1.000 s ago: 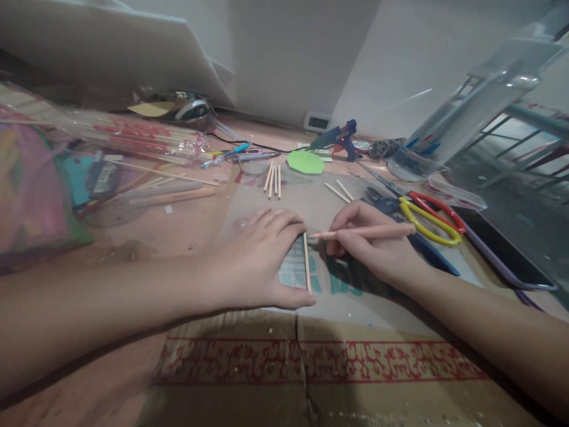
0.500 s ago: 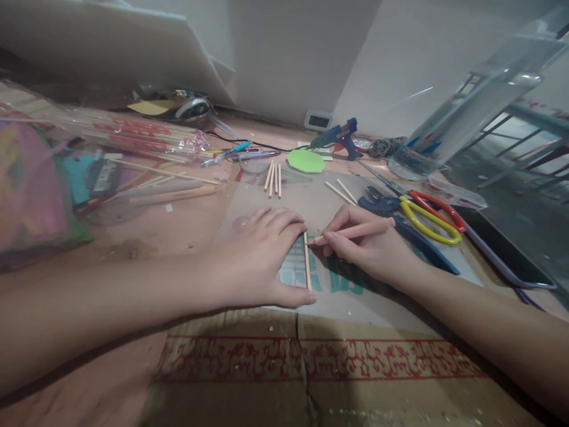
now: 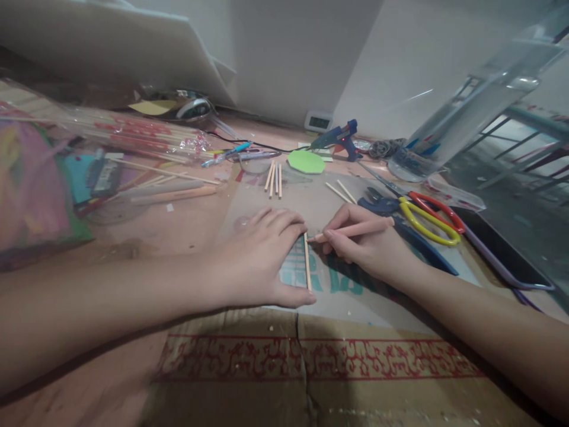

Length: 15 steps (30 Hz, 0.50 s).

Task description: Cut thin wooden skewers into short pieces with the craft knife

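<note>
My left hand rests on a translucent plastic sheet, its index finger at the far end of a short wooden stick and its thumb at the near end. Between them the stick is held flat. My right hand grips a pale pink pen, fingers pinched round it low on the barrel. The pen's tip touches or nearly touches the stick's upper part. Beyond my left hand lie several cut sticks; two more thin sticks are just past my right hand.
Right of my right hand are scissors, blue-handled pliers and a phone. A glue gun, a green paper octagon and a clear container stand behind. Bagged sticks lie left. Patterned cardboard is nearest.
The pen tip has shifted very slightly along the stick, away from me. My left hand and the stick stay where they were.
</note>
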{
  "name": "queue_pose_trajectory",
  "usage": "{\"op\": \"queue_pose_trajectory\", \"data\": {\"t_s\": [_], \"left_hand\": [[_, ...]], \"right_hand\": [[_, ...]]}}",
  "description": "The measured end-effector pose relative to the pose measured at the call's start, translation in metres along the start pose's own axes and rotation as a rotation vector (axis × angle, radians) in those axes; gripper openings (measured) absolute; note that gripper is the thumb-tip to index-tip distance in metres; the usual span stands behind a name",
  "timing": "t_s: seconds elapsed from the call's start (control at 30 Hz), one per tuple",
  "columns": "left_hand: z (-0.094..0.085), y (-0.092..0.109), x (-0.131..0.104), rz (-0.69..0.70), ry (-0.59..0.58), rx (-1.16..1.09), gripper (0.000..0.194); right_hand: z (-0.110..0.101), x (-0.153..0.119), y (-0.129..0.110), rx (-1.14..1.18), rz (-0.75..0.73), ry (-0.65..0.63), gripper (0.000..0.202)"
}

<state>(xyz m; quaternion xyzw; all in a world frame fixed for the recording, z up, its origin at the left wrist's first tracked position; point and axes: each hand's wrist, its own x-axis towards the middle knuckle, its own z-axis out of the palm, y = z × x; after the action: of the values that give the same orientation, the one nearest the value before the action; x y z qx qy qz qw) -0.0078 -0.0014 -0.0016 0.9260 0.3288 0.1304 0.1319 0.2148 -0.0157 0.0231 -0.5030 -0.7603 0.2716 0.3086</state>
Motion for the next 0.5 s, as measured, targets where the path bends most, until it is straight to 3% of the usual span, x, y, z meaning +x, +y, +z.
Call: {"op": "queue_pose_trajectory", "data": {"t_s": [0.3,0.5], "left_hand": [[0.0029,-0.0015,-0.0004,-0.027,0.008,-0.056,0.092],[0.0015,-0.0011,0.0,-0.019,0.004,-0.04,0.094]], "right_hand": [[0.0006,-0.0008,0.001,-0.01,0.038,0.015,0.017],[-0.0018,-0.002,0.0013,-0.037,-0.045,0.0,0.022]]}}
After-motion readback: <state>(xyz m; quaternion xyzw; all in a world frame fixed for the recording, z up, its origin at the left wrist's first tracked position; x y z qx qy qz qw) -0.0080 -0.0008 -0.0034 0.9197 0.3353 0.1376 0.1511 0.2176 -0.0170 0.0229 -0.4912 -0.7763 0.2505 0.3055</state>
